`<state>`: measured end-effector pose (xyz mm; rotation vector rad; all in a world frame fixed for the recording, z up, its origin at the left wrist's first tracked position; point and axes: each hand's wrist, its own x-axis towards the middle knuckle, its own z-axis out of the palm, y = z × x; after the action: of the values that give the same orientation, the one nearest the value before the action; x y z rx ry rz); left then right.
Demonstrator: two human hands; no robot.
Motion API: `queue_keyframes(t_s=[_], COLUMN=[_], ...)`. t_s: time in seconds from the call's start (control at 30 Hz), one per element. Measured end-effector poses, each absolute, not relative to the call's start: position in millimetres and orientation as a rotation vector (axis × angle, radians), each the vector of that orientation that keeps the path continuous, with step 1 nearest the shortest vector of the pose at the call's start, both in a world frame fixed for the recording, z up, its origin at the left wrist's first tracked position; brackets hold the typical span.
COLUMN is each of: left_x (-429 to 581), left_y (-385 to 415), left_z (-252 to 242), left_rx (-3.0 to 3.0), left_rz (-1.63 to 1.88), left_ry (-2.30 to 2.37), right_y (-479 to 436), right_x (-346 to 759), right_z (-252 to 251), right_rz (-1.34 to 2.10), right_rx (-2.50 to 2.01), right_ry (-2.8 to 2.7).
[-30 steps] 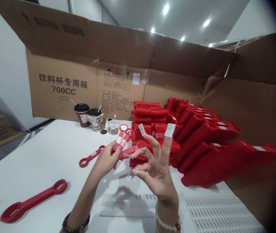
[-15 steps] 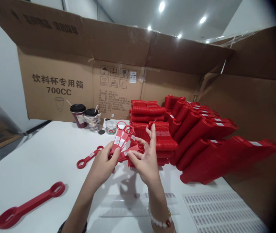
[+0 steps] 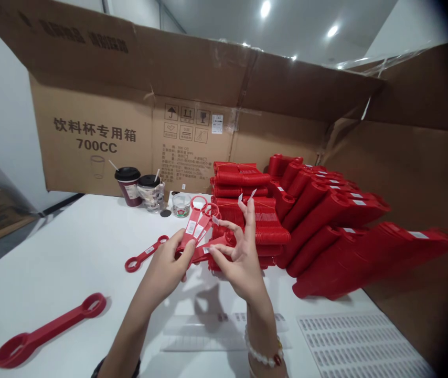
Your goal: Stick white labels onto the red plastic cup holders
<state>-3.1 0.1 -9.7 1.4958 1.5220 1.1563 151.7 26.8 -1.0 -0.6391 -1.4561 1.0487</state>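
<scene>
Grip of the left hand (image 3: 167,268) is clenched on the handle ends of a fan of red openers (image 3: 195,226), held above the white bench (image 3: 90,241). To its right, the right hand (image 3: 242,260) pinches the lowest opener (image 3: 216,244) between thumb and forefinger, its other fingers spread with small white stickers (image 3: 252,194) on their tips. The openers look like light, stiff, smooth plastic, probably best taken by the flat handle rather than the ring, and further right lie stacks (image 3: 326,226) of the same.
</scene>
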Motion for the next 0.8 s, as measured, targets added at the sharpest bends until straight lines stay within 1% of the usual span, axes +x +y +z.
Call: queue_keyframes(t_s=[0.13, 0.3, 0.5, 0.67, 0.8], left_x=[-3, -3, -3, -3, -2], left_y=[1, 1, 2, 5, 7], left_z=[-9, -8, -7, -9, -10], left_rx=[1.473, 1.515, 1.632, 1.628, 1.492], left_rz=[1.175, 1.192, 1.219, 1.331, 1.549], left_ry=[1.497, 1.511, 1.5, 1.429, 1.44], right_y=[28, 43, 55, 51, 48], right_x=[149, 147, 146, 143, 143], right_z=[1, -4, -11, -9, -10], right_rz=[1.023, 1.018, 1.184, 1.201, 1.235], right_rx=[-0.584, -0.542, -0.547, -0.543, -0.566], right_ry=[-1.422, -1.231, -0.97, -0.905, -0.94])
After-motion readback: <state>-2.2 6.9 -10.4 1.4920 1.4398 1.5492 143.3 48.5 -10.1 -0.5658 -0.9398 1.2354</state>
